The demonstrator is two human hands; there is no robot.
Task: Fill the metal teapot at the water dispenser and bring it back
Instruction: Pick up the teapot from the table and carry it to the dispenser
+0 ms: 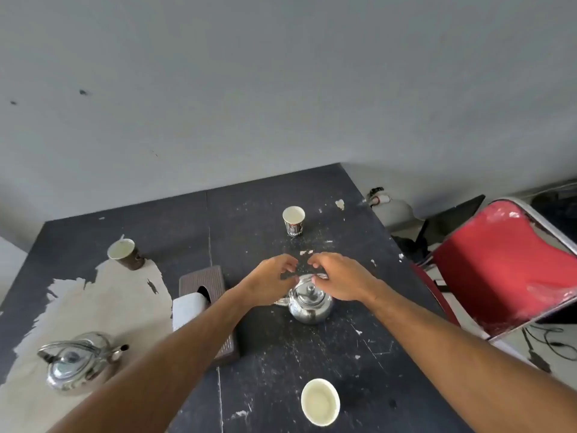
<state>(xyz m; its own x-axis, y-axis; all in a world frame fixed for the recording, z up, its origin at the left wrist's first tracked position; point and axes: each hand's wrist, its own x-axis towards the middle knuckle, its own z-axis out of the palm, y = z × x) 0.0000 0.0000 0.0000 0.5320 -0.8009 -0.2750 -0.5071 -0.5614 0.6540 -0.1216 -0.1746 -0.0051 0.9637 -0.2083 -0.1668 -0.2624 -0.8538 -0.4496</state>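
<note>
**Both hands at the handle of the metal teapot, mid-table**

Seen from above: dark, scuffed table (312,364), worn to a pale patch along its left edge. Small metal teapot (309,303) upright near the middle of the table, a little toward the right edge, lid on, knob showing, body fully resting on the surface.

Left hand (269,284) just beside the teapot on its left, fingers curled, overlapping the left shoulder of the pot; firm hold or mere touch cannot be told. Right hand (338,276) above and to the right of the lid, fingers bent down toward the raised handle (307,277) on the pot's far side, fingertips at the metal band; closure around it not clear. Fingertips of the two hands close together over the far side of the pot, with a small gap between them.

Elsewhere on the table:
- second, larger kettle (78,364) near the front left edge, on the pale patch;
- brown tissue box (209,307) with white tissue, left of the teapot, partly under the left forearm;
- printed paper cup (293,220) toward the far edge;
- brown cup (123,253) toward the far left, tilted;
- white cup (320,402) near the front edge.

Red chair (505,264) beside the right edge of the table.
</note>
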